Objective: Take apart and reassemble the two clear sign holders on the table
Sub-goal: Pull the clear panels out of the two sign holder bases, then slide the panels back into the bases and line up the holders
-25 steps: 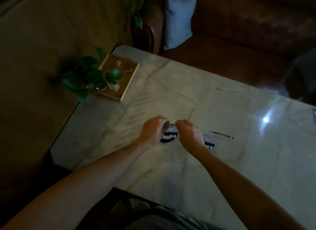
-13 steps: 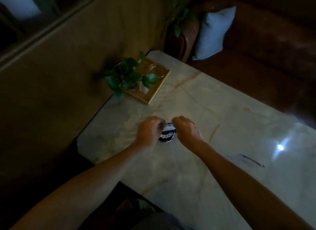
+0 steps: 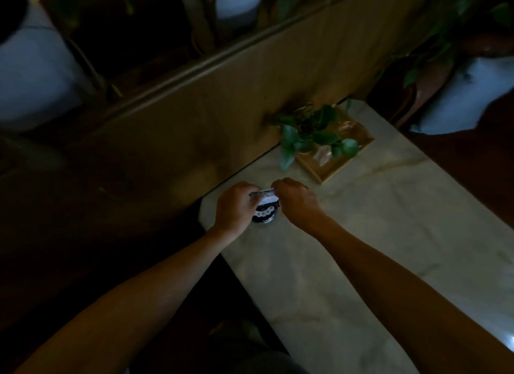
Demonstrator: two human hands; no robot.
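A clear sign holder [image 3: 265,206] with a dark printed card and a round black base stands near the left edge of the marble table [image 3: 389,234]. My left hand [image 3: 236,206] grips its left side. My right hand [image 3: 296,202] pinches the top right edge of the clear panel. Both sets of fingers cover much of the holder. The second sign holder is out of view.
A wooden tray [image 3: 338,153] with a leafy green plant [image 3: 308,134] sits just beyond my hands at the table's far corner. A wooden partition [image 3: 222,95] runs along the left. A pale cushion [image 3: 470,98] lies on a brown sofa at upper right.
The view has swung left, so the second holder and the light glare have left the frame. Both hands stay closed on the same holder.
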